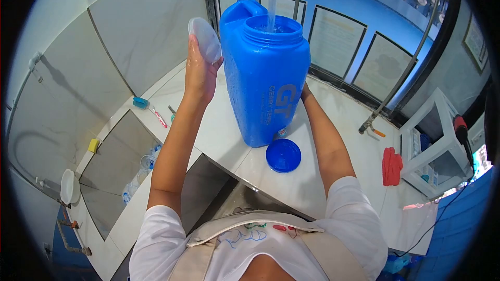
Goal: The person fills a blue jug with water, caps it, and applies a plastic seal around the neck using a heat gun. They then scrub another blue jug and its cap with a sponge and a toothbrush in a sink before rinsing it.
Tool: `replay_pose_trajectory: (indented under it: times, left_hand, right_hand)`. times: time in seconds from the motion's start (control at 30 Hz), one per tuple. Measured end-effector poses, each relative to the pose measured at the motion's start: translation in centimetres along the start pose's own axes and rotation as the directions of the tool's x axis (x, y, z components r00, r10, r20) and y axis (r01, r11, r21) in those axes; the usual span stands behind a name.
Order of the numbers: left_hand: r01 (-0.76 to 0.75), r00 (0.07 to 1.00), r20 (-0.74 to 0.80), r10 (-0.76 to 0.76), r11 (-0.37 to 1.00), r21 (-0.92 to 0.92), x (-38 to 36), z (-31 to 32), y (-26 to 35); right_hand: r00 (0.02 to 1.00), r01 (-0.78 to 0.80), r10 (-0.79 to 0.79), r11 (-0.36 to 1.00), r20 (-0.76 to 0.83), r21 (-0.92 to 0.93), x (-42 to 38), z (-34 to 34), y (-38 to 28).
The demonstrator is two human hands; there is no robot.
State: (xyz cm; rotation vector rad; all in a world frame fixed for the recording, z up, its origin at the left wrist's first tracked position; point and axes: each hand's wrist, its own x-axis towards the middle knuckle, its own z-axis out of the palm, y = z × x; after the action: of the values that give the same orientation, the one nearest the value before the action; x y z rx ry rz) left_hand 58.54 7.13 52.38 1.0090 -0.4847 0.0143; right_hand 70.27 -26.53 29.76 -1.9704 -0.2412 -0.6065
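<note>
A tall blue jug (pixel 265 78) stands upright on the white tiled counter, its wide mouth uncovered. A clear tube or stream of water (pixel 272 0) reaches down into that mouth. Left of the jug, my left hand (pixel 200 70) is raised and closed on a round translucent white lid (pixel 204 39). My right hand (pixel 305 92) is at the jug's right side, mostly behind it, with its fingers hidden. A round dark blue cap (pixel 283 155) lies on the counter in front of the jug, beside a small bottle-cap-like item (pixel 282 132).
Left are a blue brush (pixel 140 102), a toothbrush (pixel 159 118), a yellow sponge (pixel 94 145) and a recess (pixel 117 166) holding plastic bottles. Right are a metal pipe with an orange-handled tap (pixel 371 126), a red cloth (pixel 391 166) and a white rack (pixel 435 145). A window stands behind.
</note>
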Motion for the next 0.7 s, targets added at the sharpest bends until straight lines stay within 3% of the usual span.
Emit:
replay_pose_trajectory:
  times: [0.33, 0.43, 0.5, 0.6, 0.7]
  left_hand:
    - [-0.165, 0.985, 0.054, 0.164, 0.986, -0.001, 1.8, 3.3, 0.8]
    - [-0.178, 0.982, 0.064, 0.179, 0.984, -0.015, 2.5, 3.5, 0.4]
    - [-0.179, 0.981, 0.075, 0.18, 0.983, -0.029, 2.8, 3.8, 0.2]
    - [-0.182, 0.982, 0.045, 0.183, 0.983, -0.019, 3.0, 4.0, 0.2]
    - [-0.201, 0.975, 0.091, 0.204, 0.979, -0.035, 3.1, 3.8, 0.3]
  right_hand:
    - [0.999, 0.047, -0.047, 0.913, 0.008, -0.404, -2.1, -0.5, 1.1]
    - [0.999, 0.007, -0.023, 0.872, -0.027, -0.49, -3.7, -0.9, 0.1]
    - [0.976, -0.215, 0.173, 0.759, -0.129, -0.614, -5.2, -1.1, -1.9]
    - [0.957, -0.279, 0.262, 0.72, -0.122, -0.636, -6.6, -1.2, -1.9]
    - [0.974, -0.228, 0.172, 0.751, -0.149, -0.619, -7.9, -0.6, -0.7]
